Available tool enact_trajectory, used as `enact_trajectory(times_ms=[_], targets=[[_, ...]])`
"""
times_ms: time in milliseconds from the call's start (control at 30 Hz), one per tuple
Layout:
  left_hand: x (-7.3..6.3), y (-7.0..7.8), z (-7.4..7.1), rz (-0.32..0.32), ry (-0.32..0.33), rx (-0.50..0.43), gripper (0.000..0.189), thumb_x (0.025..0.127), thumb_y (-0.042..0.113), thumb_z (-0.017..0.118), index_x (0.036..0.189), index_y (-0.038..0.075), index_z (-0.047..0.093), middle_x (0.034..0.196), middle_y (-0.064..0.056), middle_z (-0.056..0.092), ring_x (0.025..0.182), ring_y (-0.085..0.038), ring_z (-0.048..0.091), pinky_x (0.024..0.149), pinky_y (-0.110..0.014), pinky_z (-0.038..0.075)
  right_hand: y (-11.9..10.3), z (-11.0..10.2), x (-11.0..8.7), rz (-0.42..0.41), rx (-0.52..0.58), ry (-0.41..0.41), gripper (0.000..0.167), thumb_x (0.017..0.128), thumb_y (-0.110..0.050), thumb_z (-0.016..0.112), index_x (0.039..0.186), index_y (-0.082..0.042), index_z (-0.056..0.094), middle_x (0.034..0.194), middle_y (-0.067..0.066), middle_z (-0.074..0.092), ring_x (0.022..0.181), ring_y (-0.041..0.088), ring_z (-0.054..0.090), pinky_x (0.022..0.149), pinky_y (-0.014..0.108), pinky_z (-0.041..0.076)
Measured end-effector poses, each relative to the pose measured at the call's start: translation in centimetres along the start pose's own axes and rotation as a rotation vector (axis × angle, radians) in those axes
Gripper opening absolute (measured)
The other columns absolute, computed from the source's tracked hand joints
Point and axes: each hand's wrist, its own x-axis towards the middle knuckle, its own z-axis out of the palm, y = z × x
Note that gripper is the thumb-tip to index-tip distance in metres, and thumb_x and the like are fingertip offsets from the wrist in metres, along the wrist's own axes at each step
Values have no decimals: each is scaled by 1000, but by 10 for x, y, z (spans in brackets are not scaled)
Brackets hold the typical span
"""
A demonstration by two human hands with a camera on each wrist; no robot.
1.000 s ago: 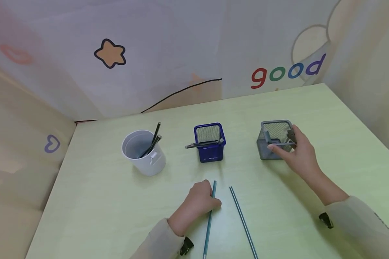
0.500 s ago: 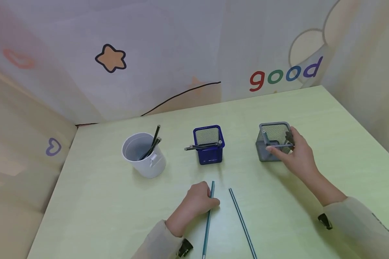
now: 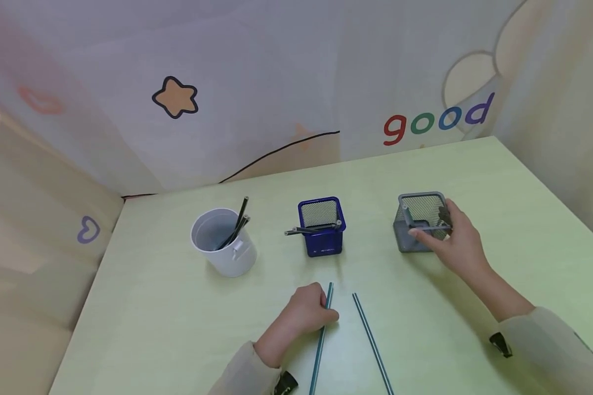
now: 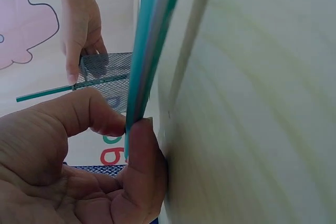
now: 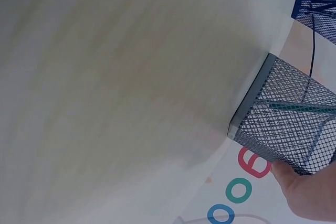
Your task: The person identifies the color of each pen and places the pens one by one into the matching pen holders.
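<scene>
My left hand (image 3: pixel 303 312) pinches a teal striped pencil (image 3: pixel 318 356) between thumb and index finger, low over the table. In the left wrist view the same pencil (image 4: pixel 149 40) rises from the fingertips, with the tabletop close alongside. My right hand (image 3: pixel 462 247) grips the right side of a grey mesh pen holder (image 3: pixel 409 240), thumb near the front rim. Inside that holder leans a teal pencil (image 4: pixel 44 95), its end poking out past the rim. The right wrist view shows the mesh holder (image 5: pixel 294 87) upright on the table, with the thumb (image 5: pixel 286 177) against its side.
Another teal pencil (image 3: pixel 373 343) lies between my hands. A blue mesh pen holder (image 3: pixel 324 248) with several dark pencils stands in the middle. Left of it is a white cup (image 3: pixel 229 262), also holding dark pencils. A printed curtain (image 3: pixel 277 71) borders the table's back.
The head view has tilted slightly, so everything sits a little lower in it. Both hands keep their places and their grips.
</scene>
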Motion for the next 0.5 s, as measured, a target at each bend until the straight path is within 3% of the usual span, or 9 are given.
enact_trajectory(times_ms=[500], targets=[[-11,10,0,39,3,-50,21,75,10,68,78,6,48,69,-2,45,64,-16,44,54,-24,33,1,0,-1,9,-15,-4,91,85,-37,70,148,6,18,133,38,39,120,53,42,92,66,40]])
